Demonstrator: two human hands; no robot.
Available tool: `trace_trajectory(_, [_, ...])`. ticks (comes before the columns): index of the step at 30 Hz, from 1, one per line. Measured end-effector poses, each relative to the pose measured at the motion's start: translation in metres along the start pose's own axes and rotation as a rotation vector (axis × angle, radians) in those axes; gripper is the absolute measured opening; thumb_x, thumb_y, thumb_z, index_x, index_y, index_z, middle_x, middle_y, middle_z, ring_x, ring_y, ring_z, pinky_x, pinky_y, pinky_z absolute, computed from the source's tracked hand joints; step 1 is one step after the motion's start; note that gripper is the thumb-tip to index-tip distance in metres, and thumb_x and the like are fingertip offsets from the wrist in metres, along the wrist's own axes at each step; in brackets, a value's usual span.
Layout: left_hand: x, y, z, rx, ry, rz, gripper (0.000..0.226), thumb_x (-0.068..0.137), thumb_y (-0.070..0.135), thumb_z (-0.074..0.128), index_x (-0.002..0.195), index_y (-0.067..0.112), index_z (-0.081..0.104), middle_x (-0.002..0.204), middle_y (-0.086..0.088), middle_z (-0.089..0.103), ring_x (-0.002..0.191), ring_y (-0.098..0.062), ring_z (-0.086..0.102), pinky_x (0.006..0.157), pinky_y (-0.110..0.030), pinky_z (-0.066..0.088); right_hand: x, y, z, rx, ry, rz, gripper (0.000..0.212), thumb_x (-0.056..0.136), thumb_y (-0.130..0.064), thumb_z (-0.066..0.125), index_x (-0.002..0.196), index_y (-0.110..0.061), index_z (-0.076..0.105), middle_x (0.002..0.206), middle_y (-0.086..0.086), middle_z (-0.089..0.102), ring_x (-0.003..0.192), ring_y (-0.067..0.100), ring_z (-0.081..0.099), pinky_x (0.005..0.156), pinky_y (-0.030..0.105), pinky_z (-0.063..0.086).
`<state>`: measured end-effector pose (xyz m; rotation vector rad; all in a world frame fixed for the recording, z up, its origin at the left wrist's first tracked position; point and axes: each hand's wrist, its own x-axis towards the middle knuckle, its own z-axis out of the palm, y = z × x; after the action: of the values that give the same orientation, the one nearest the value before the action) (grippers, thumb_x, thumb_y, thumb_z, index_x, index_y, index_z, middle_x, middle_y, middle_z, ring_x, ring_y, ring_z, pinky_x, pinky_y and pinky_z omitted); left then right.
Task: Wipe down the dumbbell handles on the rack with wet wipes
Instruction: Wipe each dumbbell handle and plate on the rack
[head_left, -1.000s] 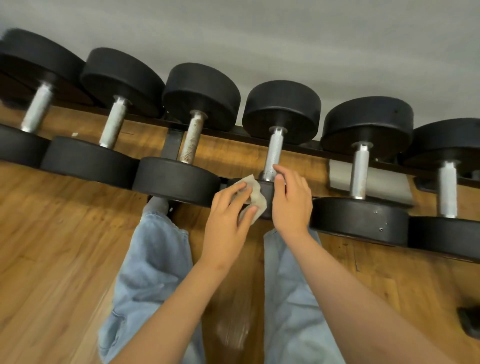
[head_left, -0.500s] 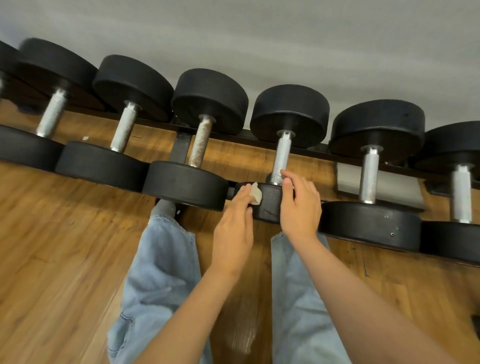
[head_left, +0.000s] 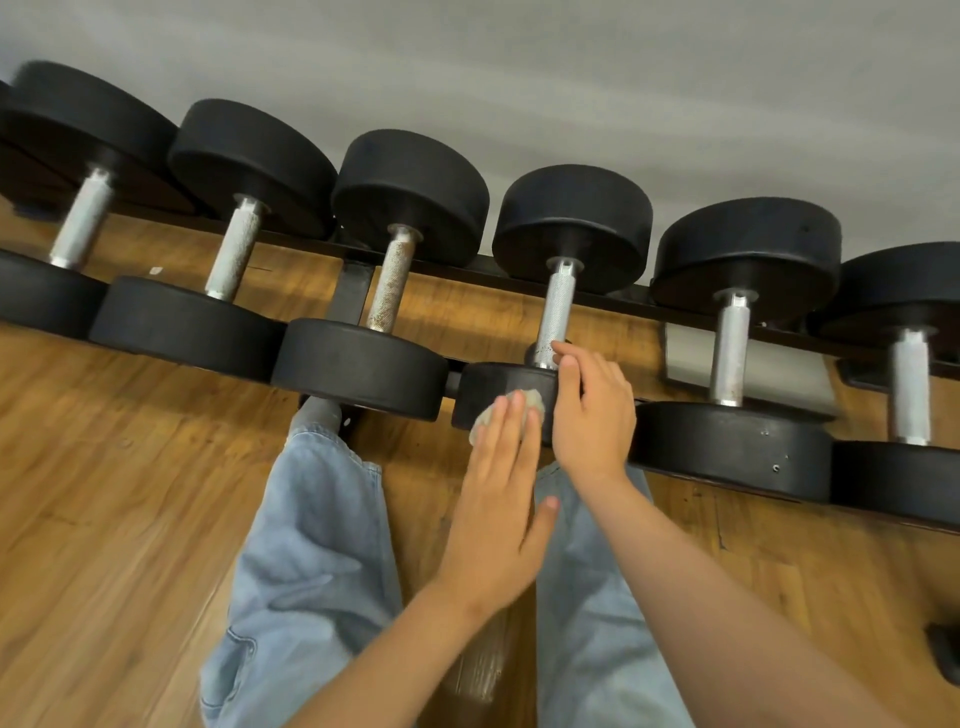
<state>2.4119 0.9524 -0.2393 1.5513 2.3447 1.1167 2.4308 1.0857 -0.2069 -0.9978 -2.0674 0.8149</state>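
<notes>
Several black dumbbells with knurled steel handles lie in a row on a dark rack (head_left: 613, 301). The fourth dumbbell's handle (head_left: 553, 312) runs down to its near head (head_left: 493, 384). My left hand (head_left: 498, 499) lies flat with straight fingers, pressing a crumpled grey-white wipe (head_left: 530, 402) against that near head. My right hand (head_left: 592, 410) rests on the same head just to the right, fingers up beside the base of the handle. The third dumbbell's handle (head_left: 392, 283) looks rusty.
A grey wall rises behind the rack. The wooden floor (head_left: 104, 493) spreads below, and my legs in light blue jeans (head_left: 311, 545) stand close to the rack. A grey rack bracket (head_left: 691, 358) shows between the fourth and fifth dumbbells. A dark object (head_left: 945, 654) sits at the right edge.
My left hand has flattened and now presses the wipe on the near head's face, where earlier it held the wipe at the head's upper left. The view has shifted slightly.
</notes>
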Motion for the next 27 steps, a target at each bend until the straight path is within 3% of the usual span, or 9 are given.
trace_trajectory(4, [0.019,-0.012,-0.005,-0.022,0.031,-0.007,0.068,0.099,0.031,0.031,0.156,0.017,-0.004,0.164,0.003,-0.011,0.151,-0.013,-0.013,0.123,-0.031,-0.005,0.000,-0.001,0.000,-0.007,-0.011,-0.004,0.052,0.097,-0.044,0.025,0.117,-0.019,0.066,0.110,-0.003,0.069,0.103,0.011,0.058,0.092,0.037,0.048])
trace_trajectory(8, [0.035,-0.033,-0.008,-0.424,0.091,-0.333,0.082,0.093,0.066,0.027,0.157,0.024,-0.003,0.163,0.015,-0.010,0.147,0.004,-0.011,0.123,-0.028,0.000,0.001,-0.004,-0.002,0.000,-0.010,0.018,0.041,0.100,-0.036,0.032,0.118,-0.020,0.065,0.111,-0.002,0.068,0.104,0.011,0.057,0.094,0.040,0.047])
trace_trajectory(11, [0.016,-0.038,-0.005,-0.467,0.114,-0.331,0.098,0.085,0.081,0.034,0.157,0.024,0.001,0.164,0.015,-0.002,0.148,0.003,-0.003,0.117,-0.011,0.005,0.001,-0.002,-0.001,-0.008,-0.014,0.035,0.034,0.103,-0.031,0.037,0.119,-0.020,0.065,0.112,-0.001,0.068,0.104,0.011,0.056,0.093,0.039,0.048])
trace_trajectory(18, [0.034,-0.046,-0.010,-0.549,0.061,-0.390,0.100,0.076,0.070,0.053,0.153,0.035,0.001,0.161,0.020,-0.001,0.141,0.017,-0.001,0.107,0.000,0.007,0.001,0.000,0.000,-0.018,-0.016,0.025,0.051,0.098,-0.041,0.024,0.119,-0.020,0.065,0.112,0.000,0.068,0.104,0.011,0.056,0.091,0.032,0.045])
trace_trajectory(23, [0.033,-0.059,-0.012,-0.664,0.016,-0.384,0.104,0.076,0.065,0.059,0.157,0.030,0.005,0.163,0.020,0.004,0.145,0.010,0.005,0.114,-0.014,0.013,0.001,0.003,0.001,-0.032,-0.015,0.024,0.059,0.095,-0.047,0.017,0.118,-0.021,0.065,0.111,-0.002,0.068,0.102,0.009,0.055,0.087,0.025,0.041])
trace_trajectory(27, [0.035,-0.053,-0.014,-0.723,0.049,-0.443,0.105,0.072,0.069,0.061,0.156,0.032,0.011,0.162,0.021,0.012,0.144,0.010,0.012,0.117,-0.020,0.017,0.001,0.000,0.001,-0.020,-0.020,0.022,0.061,0.094,-0.048,0.016,0.118,-0.020,0.065,0.111,-0.001,0.067,0.103,0.010,0.056,0.091,0.031,0.044])
